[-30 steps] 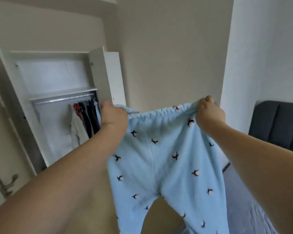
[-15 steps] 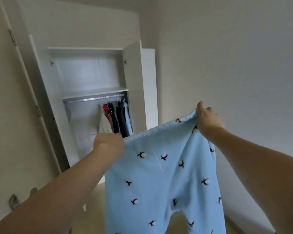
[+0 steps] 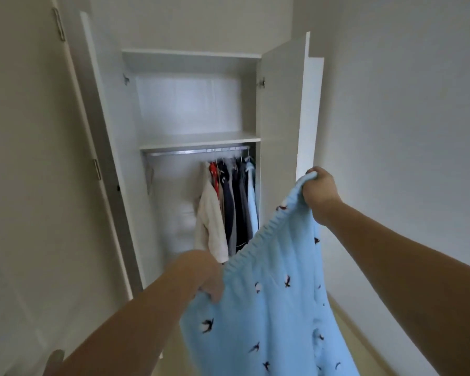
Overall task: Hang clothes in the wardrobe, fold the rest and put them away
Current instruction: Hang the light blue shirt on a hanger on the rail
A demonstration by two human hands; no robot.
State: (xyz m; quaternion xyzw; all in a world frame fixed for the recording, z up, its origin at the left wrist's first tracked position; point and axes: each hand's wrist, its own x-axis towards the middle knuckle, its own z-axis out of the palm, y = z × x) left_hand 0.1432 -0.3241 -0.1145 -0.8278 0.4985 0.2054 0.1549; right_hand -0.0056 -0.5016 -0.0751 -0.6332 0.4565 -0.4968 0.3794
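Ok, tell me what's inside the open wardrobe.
Inside the wardrobe: a bare upper shelf, with a rail below carrying hanging clothes bunched at its right end, white, red, dark and pale blue. The blue trousers and both arms cover the wardrobe's lower part.
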